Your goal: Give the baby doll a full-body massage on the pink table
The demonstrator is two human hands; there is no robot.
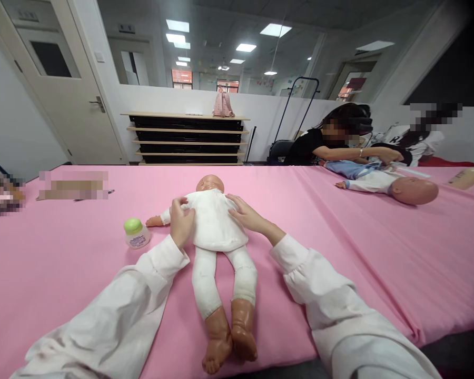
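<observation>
A baby doll (220, 221) with a white cloth body lies stretched out on the pink sheet, its brown feet towards me and its head at the far end. My left hand (181, 222) rests at the doll's left-side shoulder as I see it, its fingers bent and the thumb apart from them. On the opposite shoulder lies my right hand (248, 213), open, with fingers extended across the white cloth. One doll hand sticks out beside a small jar (136, 235) with a green lid. The doll's other arm is hidden.
Pink sheeting (296, 295) covers the table. To the right, a person (319, 145) in black handles a second doll (413, 189), with another person behind. A blurred flat item (73, 188) lies at the far left. Shelves (187, 139) bearing a pink backpack (223, 104) stand against the wall.
</observation>
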